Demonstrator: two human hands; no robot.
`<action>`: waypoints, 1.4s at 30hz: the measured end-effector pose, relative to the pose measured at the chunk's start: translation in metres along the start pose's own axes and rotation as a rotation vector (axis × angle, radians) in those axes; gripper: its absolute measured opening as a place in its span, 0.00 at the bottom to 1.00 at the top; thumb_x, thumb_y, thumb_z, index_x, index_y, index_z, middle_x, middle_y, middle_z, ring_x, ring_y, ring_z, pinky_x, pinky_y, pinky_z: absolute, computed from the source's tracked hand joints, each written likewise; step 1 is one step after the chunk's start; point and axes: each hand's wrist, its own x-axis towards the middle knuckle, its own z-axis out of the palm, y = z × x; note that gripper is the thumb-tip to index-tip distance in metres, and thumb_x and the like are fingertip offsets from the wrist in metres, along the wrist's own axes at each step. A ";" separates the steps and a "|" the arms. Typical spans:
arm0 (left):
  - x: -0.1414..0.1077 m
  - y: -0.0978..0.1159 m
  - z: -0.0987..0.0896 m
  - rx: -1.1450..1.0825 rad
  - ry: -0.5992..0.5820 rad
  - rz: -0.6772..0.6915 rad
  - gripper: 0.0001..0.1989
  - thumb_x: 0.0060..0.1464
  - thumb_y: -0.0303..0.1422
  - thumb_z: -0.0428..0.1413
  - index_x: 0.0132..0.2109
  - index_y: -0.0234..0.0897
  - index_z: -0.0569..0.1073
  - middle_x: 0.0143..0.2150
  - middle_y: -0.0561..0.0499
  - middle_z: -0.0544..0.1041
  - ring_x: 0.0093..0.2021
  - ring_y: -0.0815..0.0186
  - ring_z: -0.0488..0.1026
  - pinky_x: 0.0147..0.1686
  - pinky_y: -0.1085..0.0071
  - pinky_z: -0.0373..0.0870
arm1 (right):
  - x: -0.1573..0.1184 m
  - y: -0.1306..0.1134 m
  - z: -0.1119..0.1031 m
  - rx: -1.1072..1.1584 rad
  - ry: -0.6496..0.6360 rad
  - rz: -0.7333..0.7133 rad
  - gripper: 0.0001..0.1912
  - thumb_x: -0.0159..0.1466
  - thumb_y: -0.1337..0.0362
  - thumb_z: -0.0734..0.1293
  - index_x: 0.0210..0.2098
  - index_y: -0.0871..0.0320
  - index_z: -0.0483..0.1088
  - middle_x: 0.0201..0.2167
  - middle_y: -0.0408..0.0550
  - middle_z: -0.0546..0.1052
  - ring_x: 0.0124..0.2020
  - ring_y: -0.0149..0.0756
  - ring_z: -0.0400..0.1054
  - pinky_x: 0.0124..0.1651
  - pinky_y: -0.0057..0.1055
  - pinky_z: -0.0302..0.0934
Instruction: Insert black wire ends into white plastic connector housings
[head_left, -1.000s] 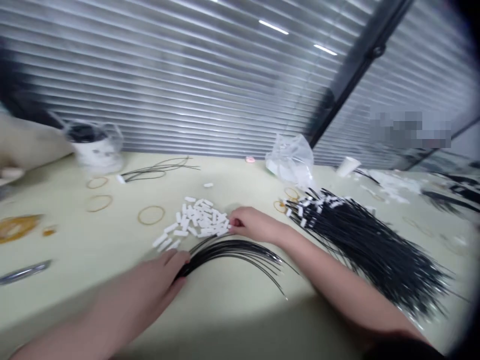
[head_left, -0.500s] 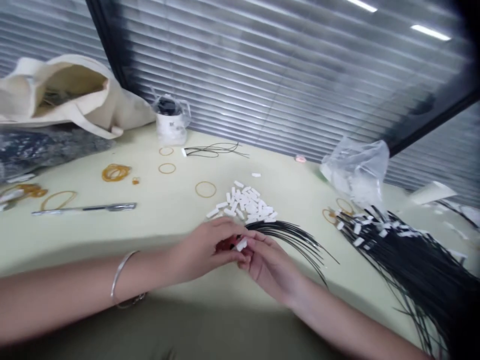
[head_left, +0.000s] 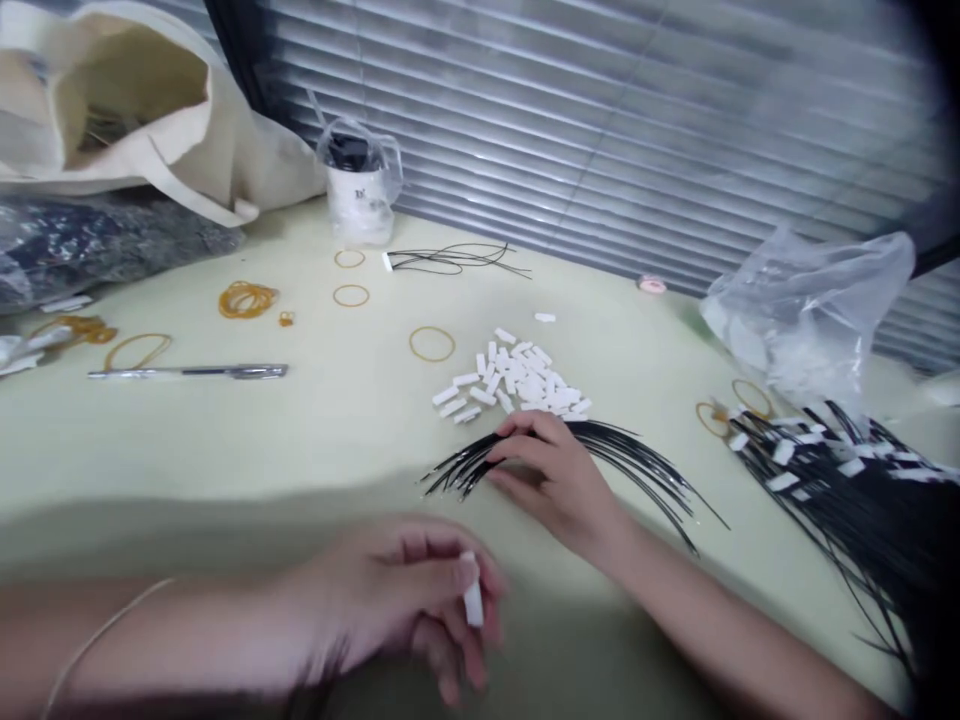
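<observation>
Between the thumb and fingers of my left hand [head_left: 427, 590] is a small white connector [head_left: 472, 592], near the table's front edge; the hand is slightly blurred. My right hand [head_left: 551, 475] rests over a fanned bundle of black wires [head_left: 637, 465], its thumb and fingers curled around the wires near their left ends. Whether it grips one wire or several cannot be made out. Just behind the bundle lies a loose pile of white connectors [head_left: 525, 375].
A pen [head_left: 187, 372] and rubber bands [head_left: 246, 299] lie at left, below a cloth bag [head_left: 225, 150]. A cup [head_left: 360, 200] and a wired connector [head_left: 388, 262] stand behind. At right are a plastic bag [head_left: 802, 310] and a large black wire heap [head_left: 855, 530].
My hands have parted. The left came toward me with the white connector, while the right moved onto the black wires. The camera view has shifted, too.
</observation>
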 end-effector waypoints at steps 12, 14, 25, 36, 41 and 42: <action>-0.001 0.021 -0.019 0.724 0.174 0.295 0.09 0.56 0.34 0.51 0.40 0.34 0.71 0.37 0.50 0.73 0.39 0.70 0.71 0.42 0.74 0.66 | -0.004 -0.007 -0.001 -0.066 0.078 -0.029 0.03 0.62 0.72 0.60 0.34 0.59 0.63 0.37 0.49 0.68 0.42 0.34 0.61 0.46 0.35 0.57; 0.002 0.026 -0.025 0.730 0.158 0.321 0.09 0.57 0.34 0.50 0.41 0.35 0.71 0.37 0.51 0.73 0.39 0.71 0.72 0.42 0.75 0.66 | -0.006 -0.008 -0.004 -0.007 0.100 -0.018 0.04 0.62 0.72 0.60 0.36 0.58 0.62 0.36 0.48 0.69 0.41 0.32 0.62 0.44 0.32 0.58; 0.007 0.029 -0.030 0.617 0.157 0.250 0.11 0.57 0.36 0.50 0.45 0.37 0.68 0.32 0.55 0.73 0.35 0.71 0.72 0.39 0.75 0.66 | -0.007 -0.012 -0.009 0.057 0.101 -0.082 0.07 0.60 0.72 0.63 0.37 0.58 0.70 0.41 0.50 0.69 0.43 0.32 0.65 0.43 0.31 0.61; 0.006 0.029 -0.028 0.657 0.187 0.241 0.09 0.57 0.37 0.50 0.39 0.37 0.68 0.31 0.55 0.74 0.35 0.71 0.72 0.39 0.75 0.65 | -0.013 -0.042 -0.003 0.108 0.043 0.072 0.05 0.59 0.72 0.61 0.28 0.59 0.67 0.24 0.41 0.70 0.29 0.27 0.62 0.33 0.26 0.57; 0.006 0.027 -0.028 0.662 0.199 0.250 0.08 0.57 0.36 0.50 0.39 0.36 0.68 0.31 0.54 0.75 0.35 0.72 0.72 0.39 0.76 0.66 | -0.012 -0.041 -0.002 0.134 0.038 0.064 0.06 0.58 0.74 0.61 0.27 0.59 0.66 0.22 0.41 0.69 0.28 0.27 0.62 0.32 0.26 0.56; 0.006 0.027 -0.028 0.662 0.202 0.250 0.08 0.57 0.36 0.50 0.39 0.36 0.68 0.31 0.54 0.75 0.35 0.72 0.72 0.39 0.76 0.66 | -0.012 -0.041 -0.002 0.130 0.047 0.056 0.06 0.58 0.73 0.62 0.27 0.59 0.67 0.23 0.41 0.69 0.28 0.27 0.62 0.31 0.26 0.56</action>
